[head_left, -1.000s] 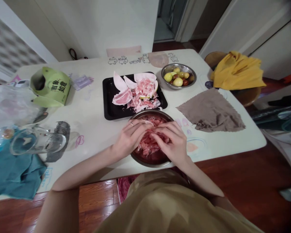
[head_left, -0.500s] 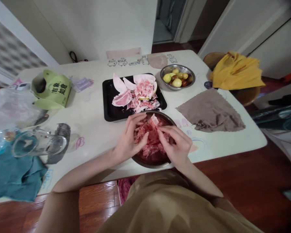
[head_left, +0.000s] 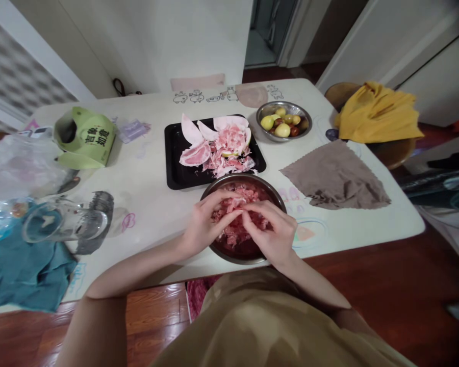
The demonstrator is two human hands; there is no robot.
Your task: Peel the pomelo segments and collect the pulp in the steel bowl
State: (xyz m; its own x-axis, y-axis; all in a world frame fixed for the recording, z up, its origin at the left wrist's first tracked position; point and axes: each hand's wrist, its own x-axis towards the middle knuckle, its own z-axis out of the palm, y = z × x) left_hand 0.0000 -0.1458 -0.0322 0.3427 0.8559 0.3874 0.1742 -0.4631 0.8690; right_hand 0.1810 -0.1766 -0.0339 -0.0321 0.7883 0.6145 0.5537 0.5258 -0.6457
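Pink fruit flesh (head_left: 235, 204) between hands

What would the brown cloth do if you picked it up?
The brown cloth would probably flop and droop, since it lies flat with soft wrinkles along one edge. It looks thin, so likely light. Probably not slippery, but I can't tell.
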